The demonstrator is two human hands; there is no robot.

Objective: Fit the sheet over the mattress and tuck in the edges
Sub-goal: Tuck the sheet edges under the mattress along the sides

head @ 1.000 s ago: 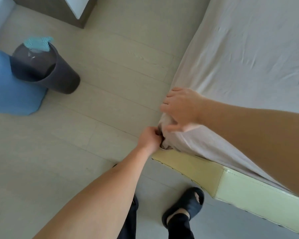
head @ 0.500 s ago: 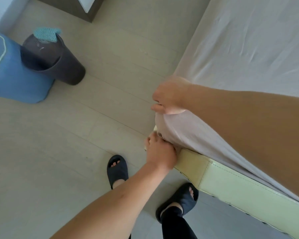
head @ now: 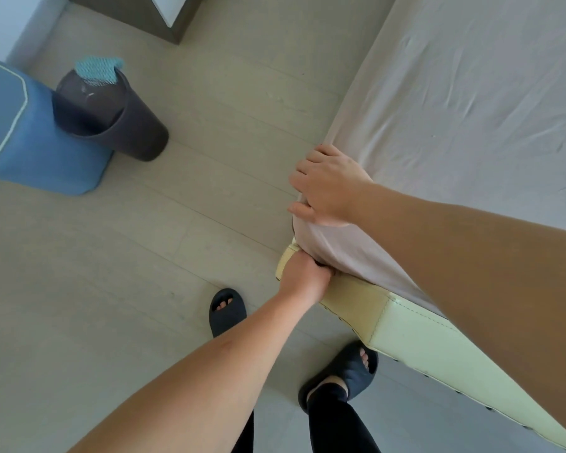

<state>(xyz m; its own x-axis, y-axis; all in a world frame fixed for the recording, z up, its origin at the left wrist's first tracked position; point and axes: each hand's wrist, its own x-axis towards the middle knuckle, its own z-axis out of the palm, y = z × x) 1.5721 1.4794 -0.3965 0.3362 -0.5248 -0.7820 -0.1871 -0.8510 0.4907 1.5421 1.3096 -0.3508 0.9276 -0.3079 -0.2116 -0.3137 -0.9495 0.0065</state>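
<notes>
A pale pinkish-grey sheet (head: pixel 455 103) covers the mattress at the right, stretched down over its near corner. My right hand (head: pixel 327 188) lies on top of that corner, fingers draped over the edge and pressing the sheet down. My left hand (head: pixel 307 276) is below the corner with its fingers curled, gripping the sheet's hem where it meets the pale yellow bed frame (head: pixel 415 341). The fingertips are hidden under the fabric.
A dark grey bin (head: pixel 118 125) with a teal cloth (head: pixel 98 70) on its rim stands on the light wood floor at the left, against a blue cushioned seat (head: pixel 23 138). My feet in dark slippers (head: pixel 226 310) stand beside the bed corner. Dark furniture (head: pixel 164 18) stands at the top.
My left hand has gone from the corner's side to beneath it, at the frame. My right hand has shifted along the corner and now lies flatter over it.
</notes>
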